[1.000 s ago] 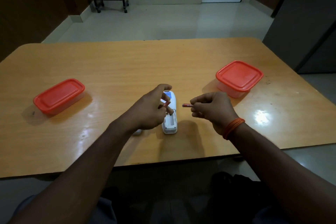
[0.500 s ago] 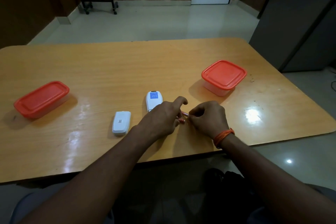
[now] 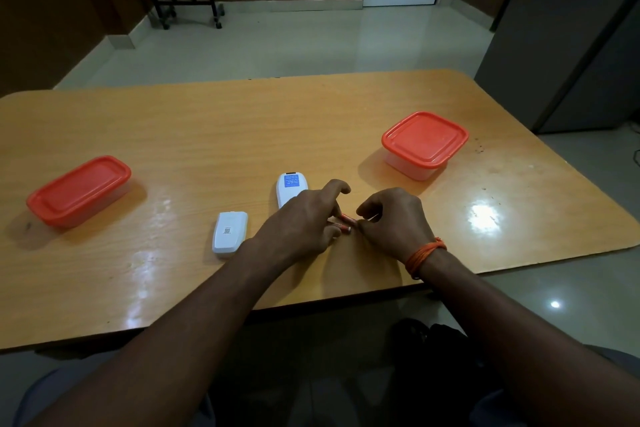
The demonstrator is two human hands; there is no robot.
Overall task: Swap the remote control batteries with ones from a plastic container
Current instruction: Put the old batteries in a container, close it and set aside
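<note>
Left end of the bench (image 3: 173, 121): oblong container (image 3: 79, 189), red lid on, untouched. Unchanged over the last second.

Near centre-left: battery cover (image 3: 229, 233) lying flat and off the remote, label side up. A second ago the left arm hid most of it; now fully in view.

Centre: remote control (image 3: 290, 188) face down on the bench, its near end hidden behind the left hand (image 3: 298, 229). A second ago that hand was working at the open compartment with one red battery pinched; it has since left the remote and moved right.

Just right of the remote: both hands meet low over the bench. Two red batteries (image 3: 344, 222) lie side by side between them, at or just above the surface. Left hand's fingers curl loosely at their left ends, index lifted clear. Right hand (image 3: 394, 224), closed in a pinch, touches their right ends. Cannot tell whether either hand grips firmly or is letting go.

Right: square container (image 3: 424, 144), lid shut.

Judgement: old cells look to be out and gathered; compartment probably empty. Next comes opening a container for fresh ones.
</note>
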